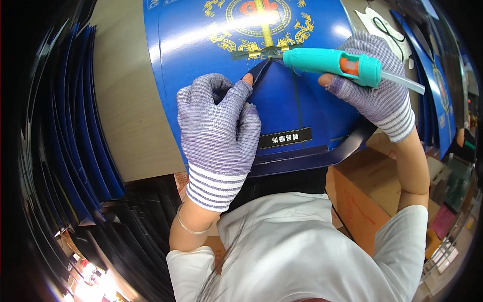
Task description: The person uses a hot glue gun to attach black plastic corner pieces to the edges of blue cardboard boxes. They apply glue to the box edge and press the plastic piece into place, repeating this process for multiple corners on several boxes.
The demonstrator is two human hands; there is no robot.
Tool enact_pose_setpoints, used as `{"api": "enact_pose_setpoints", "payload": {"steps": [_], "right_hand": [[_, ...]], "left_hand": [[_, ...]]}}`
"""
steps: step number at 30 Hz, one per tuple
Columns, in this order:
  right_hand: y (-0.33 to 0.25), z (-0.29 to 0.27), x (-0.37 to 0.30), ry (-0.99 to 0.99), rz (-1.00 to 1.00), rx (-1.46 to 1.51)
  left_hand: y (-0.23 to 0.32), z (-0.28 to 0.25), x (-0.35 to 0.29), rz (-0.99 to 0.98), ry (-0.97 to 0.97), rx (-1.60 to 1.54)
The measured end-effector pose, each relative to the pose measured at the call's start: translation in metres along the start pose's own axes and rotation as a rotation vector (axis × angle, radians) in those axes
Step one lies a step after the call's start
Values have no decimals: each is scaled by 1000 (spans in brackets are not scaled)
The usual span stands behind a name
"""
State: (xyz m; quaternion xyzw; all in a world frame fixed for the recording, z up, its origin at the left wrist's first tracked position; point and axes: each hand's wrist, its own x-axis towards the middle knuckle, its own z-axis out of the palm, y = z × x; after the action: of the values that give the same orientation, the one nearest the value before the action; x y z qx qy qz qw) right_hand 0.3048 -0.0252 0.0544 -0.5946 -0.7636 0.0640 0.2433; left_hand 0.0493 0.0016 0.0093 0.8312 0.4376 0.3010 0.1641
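My right hand (377, 85), in a striped grey-and-white glove with bare fingertips, grips a teal hot glue gun (319, 63). A translucent glue stick (405, 82) sticks out of its back end. The gun's nozzle points left, touching or just above a dark flap by a gold band. With thumb and fingers pinched, my gloved left hand (216, 121) holds the tip of a dark blue strip (260, 72) right beside the nozzle. Both hands work over a glossy blue printed cardboard sheet (171, 65) with gold dragons and a black label (286, 138).
Stacked blue boards (75, 126) stand on the left, with black folded pieces (136, 226) below them. The sheet lies on a wooden table (126, 85). At right are a cardboard box (362, 186), more blue boards (427, 85) and a white piece with black cord (385, 30).
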Motion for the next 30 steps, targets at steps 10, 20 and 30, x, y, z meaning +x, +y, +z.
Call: {"api": "enact_pose_setpoints", "payload": {"steps": [10,20,30], "right_hand": [[1,-26,-30,-38,-70,-186],[6,-22,-14,-95,-113,-186],[-5,-49,-50,-276,-17,-249]], "left_hand": [[-1,0,0,8,18,-20],[-3,1,1,30,38,-25],[-6,1,-2,52,54,-28]]}}
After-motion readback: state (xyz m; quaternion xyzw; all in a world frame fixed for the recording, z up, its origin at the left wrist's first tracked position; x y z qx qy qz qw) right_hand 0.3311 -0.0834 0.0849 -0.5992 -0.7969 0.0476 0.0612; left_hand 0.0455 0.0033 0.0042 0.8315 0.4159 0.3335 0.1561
